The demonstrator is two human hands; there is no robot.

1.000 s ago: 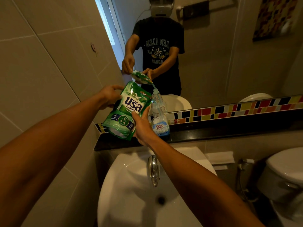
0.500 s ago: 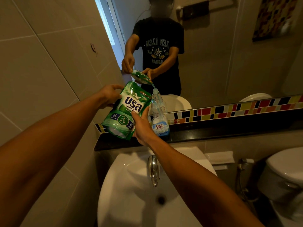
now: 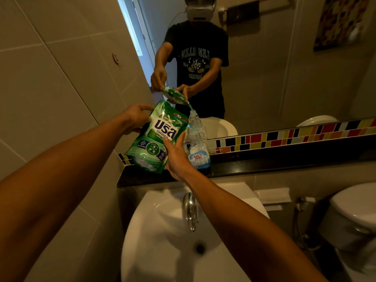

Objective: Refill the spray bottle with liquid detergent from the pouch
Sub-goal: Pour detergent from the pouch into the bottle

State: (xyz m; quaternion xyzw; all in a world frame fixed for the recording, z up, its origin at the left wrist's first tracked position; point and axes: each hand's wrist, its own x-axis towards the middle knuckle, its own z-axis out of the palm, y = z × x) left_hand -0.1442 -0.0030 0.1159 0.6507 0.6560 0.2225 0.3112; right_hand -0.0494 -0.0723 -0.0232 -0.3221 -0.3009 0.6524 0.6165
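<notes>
A green detergent pouch (image 3: 157, 137) is tilted to the right above the black ledge, its top corner against the neck of a clear spray bottle (image 3: 197, 148). The bottle stands upright on the ledge with its spray head off and a blue label low on its body. My left hand (image 3: 135, 118) grips the pouch's upper left edge. My right hand (image 3: 176, 157) holds the pouch's lower right side from beneath, just in front of the bottle. In the mirror, a thin stream runs from the pouch's corner into the bottle's neck.
A black ledge (image 3: 274, 161) with a coloured tile strip runs under the mirror (image 3: 284, 78). A white sink (image 3: 162, 241) with a chrome tap (image 3: 190, 210) lies below my arms. A toilet (image 3: 354, 218) stands at the right, a tiled wall (image 3: 50, 88) at the left.
</notes>
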